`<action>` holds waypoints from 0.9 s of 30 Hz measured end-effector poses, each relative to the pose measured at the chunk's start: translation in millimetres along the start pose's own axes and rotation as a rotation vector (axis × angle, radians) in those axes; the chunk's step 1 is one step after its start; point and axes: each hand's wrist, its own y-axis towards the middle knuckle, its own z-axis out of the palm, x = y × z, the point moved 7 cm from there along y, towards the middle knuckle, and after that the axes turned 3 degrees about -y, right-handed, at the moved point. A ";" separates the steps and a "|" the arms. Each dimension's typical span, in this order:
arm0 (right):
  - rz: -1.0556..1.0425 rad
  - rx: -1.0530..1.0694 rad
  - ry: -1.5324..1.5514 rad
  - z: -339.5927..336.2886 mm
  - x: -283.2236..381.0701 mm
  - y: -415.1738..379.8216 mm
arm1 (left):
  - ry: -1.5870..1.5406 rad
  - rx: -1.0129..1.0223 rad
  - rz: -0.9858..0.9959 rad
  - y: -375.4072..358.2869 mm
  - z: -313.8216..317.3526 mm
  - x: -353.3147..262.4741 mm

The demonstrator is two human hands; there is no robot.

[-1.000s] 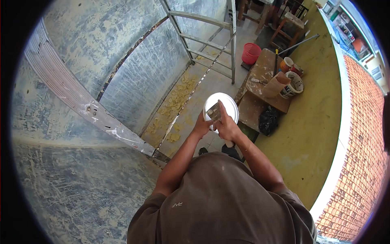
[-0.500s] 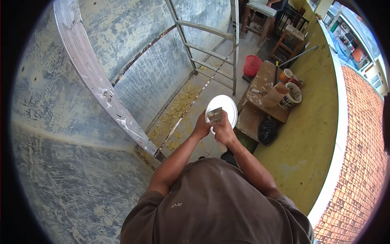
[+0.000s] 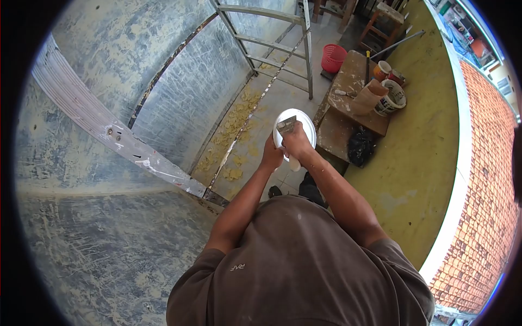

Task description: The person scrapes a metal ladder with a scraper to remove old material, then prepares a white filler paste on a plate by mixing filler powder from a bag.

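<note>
So the person's left hand (image 3: 271,154) has its fingers hooked on the near rim of a round white lid (image 3: 308,126), most of them out of sight underneath, and the lid is up in front of the body, just left of the desk (image 3: 348,80). Right hand (image 3: 297,142) has its fingers wrapped tight round a scraper (image 3: 286,125), blade over the lid, pale handle end poking out below the fist. Can't tell if the blade actually touches the lid tbh

On the desk there's a bucket (image 3: 385,107) and an orange tub (image 3: 381,70), plus a black plastic bag (image 3: 360,146) on its lower step. Red basket (image 3: 333,58) sits by the desk's far end, metal ladder (image 3: 308,68) left of that, yellowish flakes (image 3: 239,117) on the floor well left of the desk
</note>
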 end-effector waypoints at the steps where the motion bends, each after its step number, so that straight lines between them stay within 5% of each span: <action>1: 0.013 -0.012 -0.027 -2.6 -2.8 -0.4 | 0.044 0.013 0.005 -2.2 6.1 -8.6; 7: 0.250 -0.041 0.395 -3.4 -30.8 48.3 | 0.132 -0.005 0.102 5.7 -5.0 22.3; 13: 0.392 -0.048 0.349 -7.9 -69.1 66.0 | 0.482 -0.002 -0.051 -13.0 -14.2 43.4; 17: 0.215 0.101 0.517 14.3 -48.5 37.7 | 0.423 -0.108 0.075 -22.0 -19.3 24.5; 20: -0.080 0.076 0.112 9.4 -13.9 21.4 | 0.068 -0.074 0.239 -11.7 -7.2 -4.7; 21: -0.078 0.074 0.115 4.2 -15.7 19.7 | 0.069 -0.071 0.237 -10.7 -8.4 -9.1; 23: -0.107 0.176 0.004 2.1 -7.2 8.9 | -0.161 -0.060 -0.161 -8.2 -10.7 1.8; 25: -0.243 0.235 -0.137 6.7 -0.9 -8.4 | -0.100 -0.131 -0.175 0.2 -20.2 0.5; 27: -0.243 0.268 -0.301 12.6 6.1 -30.8 | 0.181 0.003 -0.072 11.4 -26.0 2.3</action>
